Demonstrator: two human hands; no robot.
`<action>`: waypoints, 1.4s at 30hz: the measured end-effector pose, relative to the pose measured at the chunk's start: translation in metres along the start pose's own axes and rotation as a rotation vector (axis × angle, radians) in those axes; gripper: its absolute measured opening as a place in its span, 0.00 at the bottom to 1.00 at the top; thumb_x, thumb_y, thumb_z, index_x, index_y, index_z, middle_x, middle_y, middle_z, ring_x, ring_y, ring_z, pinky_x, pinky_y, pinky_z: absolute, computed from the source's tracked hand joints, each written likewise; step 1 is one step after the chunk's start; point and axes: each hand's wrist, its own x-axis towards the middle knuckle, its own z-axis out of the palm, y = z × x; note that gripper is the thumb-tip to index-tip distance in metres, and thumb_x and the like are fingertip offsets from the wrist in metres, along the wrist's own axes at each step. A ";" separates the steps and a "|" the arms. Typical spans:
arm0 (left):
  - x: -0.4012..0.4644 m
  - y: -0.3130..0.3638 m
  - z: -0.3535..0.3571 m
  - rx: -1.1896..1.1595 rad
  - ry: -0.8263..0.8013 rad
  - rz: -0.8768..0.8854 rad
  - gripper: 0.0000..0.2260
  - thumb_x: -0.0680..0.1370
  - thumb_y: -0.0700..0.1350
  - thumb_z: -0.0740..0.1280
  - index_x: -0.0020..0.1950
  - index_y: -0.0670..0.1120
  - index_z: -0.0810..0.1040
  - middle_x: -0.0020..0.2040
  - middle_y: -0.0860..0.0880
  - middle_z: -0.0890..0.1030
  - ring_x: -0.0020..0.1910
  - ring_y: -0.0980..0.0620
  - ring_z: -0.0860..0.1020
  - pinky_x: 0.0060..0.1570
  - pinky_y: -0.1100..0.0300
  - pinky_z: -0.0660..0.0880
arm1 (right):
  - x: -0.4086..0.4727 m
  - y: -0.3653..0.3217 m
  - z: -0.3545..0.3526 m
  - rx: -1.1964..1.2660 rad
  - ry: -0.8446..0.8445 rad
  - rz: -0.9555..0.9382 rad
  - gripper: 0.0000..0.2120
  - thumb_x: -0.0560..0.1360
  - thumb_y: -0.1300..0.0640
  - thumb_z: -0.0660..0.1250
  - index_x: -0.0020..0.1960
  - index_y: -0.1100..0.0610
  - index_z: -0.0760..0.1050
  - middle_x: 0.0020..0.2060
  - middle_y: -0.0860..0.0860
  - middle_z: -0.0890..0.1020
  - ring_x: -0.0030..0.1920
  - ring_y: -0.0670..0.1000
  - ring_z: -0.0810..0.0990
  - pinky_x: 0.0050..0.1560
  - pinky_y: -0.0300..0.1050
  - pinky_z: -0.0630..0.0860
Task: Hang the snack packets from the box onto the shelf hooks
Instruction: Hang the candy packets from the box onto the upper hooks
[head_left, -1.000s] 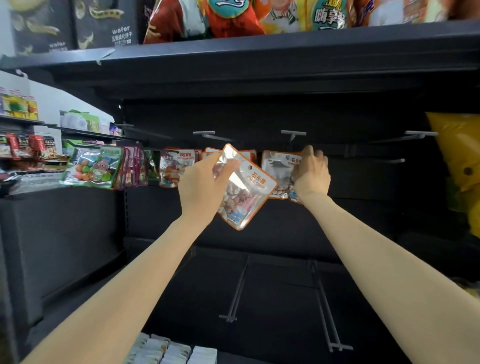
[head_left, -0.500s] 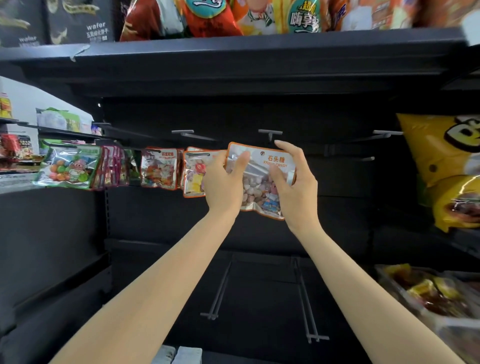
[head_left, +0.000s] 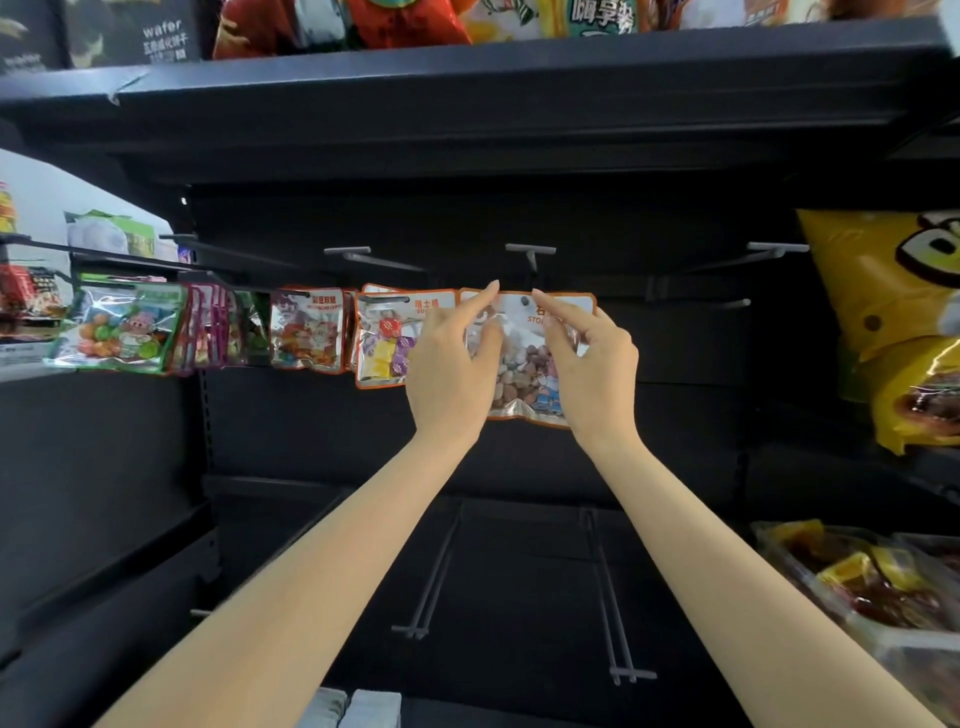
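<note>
1. Both hands are raised to one snack packet (head_left: 524, 364) at the middle of the dark shelf unit (head_left: 467, 119); the left hand (head_left: 449, 358) pinches its left side, with the index finger stretched up toward the top edge.
2. On the other side, the right hand (head_left: 592, 364) holds the packet's right side, fingers curled over the front and the index finger pointing toward the hang hole at the top centre.
3. That packet is clear with an orange border and shows brown and pale pebble-like sweets inside; it hangs roughly upright, its top edge just under a grey hook (head_left: 530, 252).
4. Whether the hook's wire already passes through the hole cannot be told, as the fingers crowd that spot.
5. Just beside it to the left hangs a second orange-bordered packet (head_left: 384, 338) with yellow and purple sweets, partly covered by the left hand.
6. Further left along the same row hang a red-printed packet (head_left: 306, 330), a bunch of pink-edged packets (head_left: 210, 327) and a green-topped packet (head_left: 122, 327).
7. Bare grey hooks (head_left: 774, 249) stick out to the right of the hands.
8. Large yellow bags (head_left: 893, 312) fill the right edge, with wrapped trays (head_left: 883, 587) below them.
9. More bags stand on the top shelf, and two long hooks (head_left: 613, 597) jut forward lower down.
</note>
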 end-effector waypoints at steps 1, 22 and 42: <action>0.001 -0.001 0.001 -0.021 -0.037 -0.015 0.18 0.79 0.47 0.62 0.69 0.57 0.70 0.64 0.51 0.73 0.58 0.61 0.69 0.43 0.81 0.61 | 0.002 0.001 -0.001 -0.005 -0.021 0.014 0.14 0.79 0.59 0.63 0.63 0.51 0.77 0.52 0.49 0.78 0.47 0.39 0.75 0.43 0.24 0.72; 0.037 -0.037 0.036 0.070 -0.551 -0.132 0.40 0.74 0.42 0.70 0.77 0.58 0.48 0.73 0.47 0.64 0.68 0.46 0.68 0.63 0.54 0.68 | 0.045 0.056 -0.005 -0.219 -0.566 0.164 0.49 0.69 0.68 0.72 0.74 0.35 0.49 0.61 0.51 0.72 0.58 0.50 0.76 0.50 0.37 0.76; 0.017 -0.038 0.008 0.436 -0.188 0.232 0.19 0.76 0.45 0.67 0.67 0.46 0.71 0.64 0.45 0.70 0.61 0.47 0.72 0.56 0.54 0.75 | -0.007 0.041 0.026 -0.655 0.015 -0.241 0.16 0.71 0.65 0.68 0.57 0.60 0.74 0.57 0.60 0.71 0.56 0.57 0.69 0.49 0.53 0.78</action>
